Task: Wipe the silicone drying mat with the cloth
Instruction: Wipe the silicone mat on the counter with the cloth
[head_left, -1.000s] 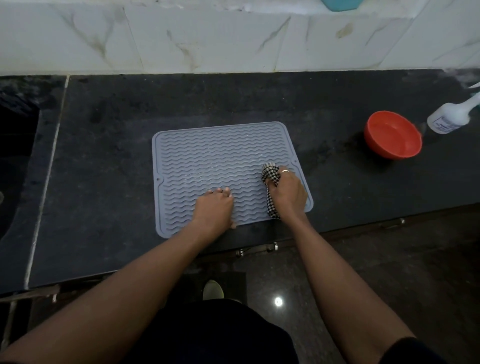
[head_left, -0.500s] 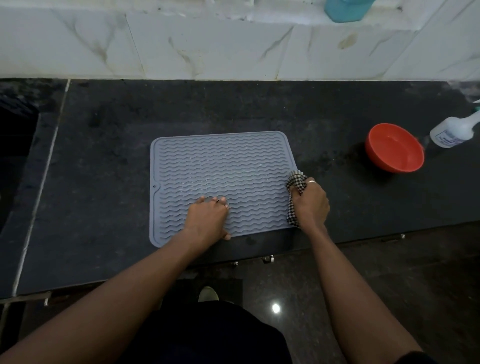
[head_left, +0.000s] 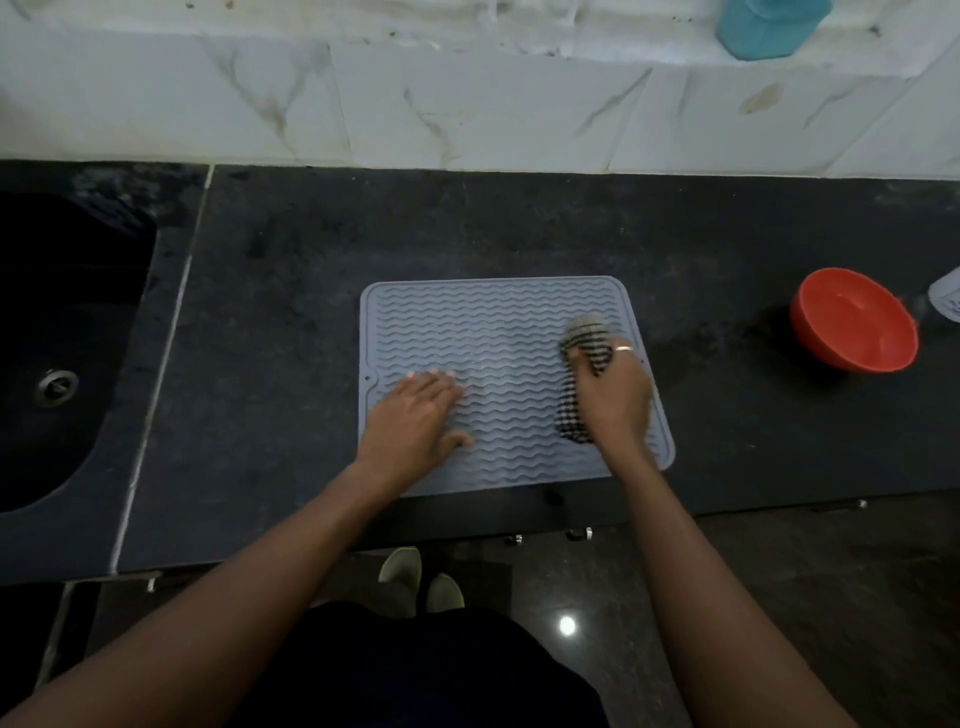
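On the dark stone counter (head_left: 285, 312) the grey silicone drying mat (head_left: 498, 332) lay flat, its near edge close to the counter's front lip. Our left hand (head_left: 415, 415) rested on its left part with fingers straight and lightly spread, pressing down. Our right hand (head_left: 613, 400) had its fingers curled round the bunched checked cloth (head_left: 582, 338), which touched the mat's right side. We judged the main risk to be the mat sliding or buckling under a hard stroke if the left hand eased off, since silicone flexes and the front lip was so near. Bunched so tightly, the cloth might also skip over the wavy ridges and leave the grooves unwiped. A long sweep rightward seemed less of a worry, as the red bowl (head_left: 852, 327) stood well apart, with a white bottle (head_left: 948, 301) just beyond it at the frame's edge. A black sink (head_left: 62, 338) with a metal drain (head_left: 57, 385) sat to the left, across a pale seam. Veined marble tiles (head_left: 467, 104) backed the counter, with a teal container (head_left: 763, 26) on the ledge above. Below us, light shoes (head_left: 415, 577) stood on a dark polished floor (head_left: 831, 597).
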